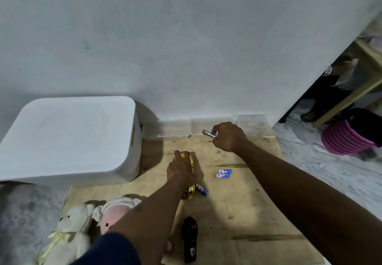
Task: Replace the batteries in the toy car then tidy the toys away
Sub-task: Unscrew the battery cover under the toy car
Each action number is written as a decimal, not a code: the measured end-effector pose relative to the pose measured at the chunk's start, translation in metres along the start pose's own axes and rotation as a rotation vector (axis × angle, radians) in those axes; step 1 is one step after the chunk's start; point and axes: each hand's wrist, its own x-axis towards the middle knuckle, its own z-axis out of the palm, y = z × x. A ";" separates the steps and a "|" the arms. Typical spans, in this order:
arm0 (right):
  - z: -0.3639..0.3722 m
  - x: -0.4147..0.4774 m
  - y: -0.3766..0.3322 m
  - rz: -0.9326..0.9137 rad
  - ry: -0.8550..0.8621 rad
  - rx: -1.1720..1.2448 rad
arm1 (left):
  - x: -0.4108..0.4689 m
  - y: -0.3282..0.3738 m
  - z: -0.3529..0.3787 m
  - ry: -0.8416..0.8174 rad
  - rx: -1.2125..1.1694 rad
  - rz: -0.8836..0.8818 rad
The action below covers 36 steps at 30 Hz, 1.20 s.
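left hand [182, 170] grips gold toy car [189, 193], fingers curled over the body; car is mid-board [237, 207], long axis 12–6; right hand [228, 137] pinches slim metal tool [209, 134], probably a screwdriver; car lies at 7 o'clock from right hand, near, not touching; batteries [224, 173] at 3 o'clock of car; likely next: tool comes down to car
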 end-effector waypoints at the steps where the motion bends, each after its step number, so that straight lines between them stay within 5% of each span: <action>1: -0.001 -0.001 0.001 0.001 0.006 0.005 | 0.001 0.000 0.000 -0.005 -0.018 -0.003; 13: -0.028 -0.018 -0.011 0.015 0.078 0.039 | 0.001 -0.025 -0.050 -0.126 -0.285 0.121; 22: -0.067 -0.047 -0.030 0.112 0.173 0.132 | -0.042 -0.023 -0.101 0.238 -0.549 0.334; 36: -0.097 -0.081 -0.060 0.071 0.310 0.234 | -0.078 -0.033 -0.141 0.358 -0.466 0.495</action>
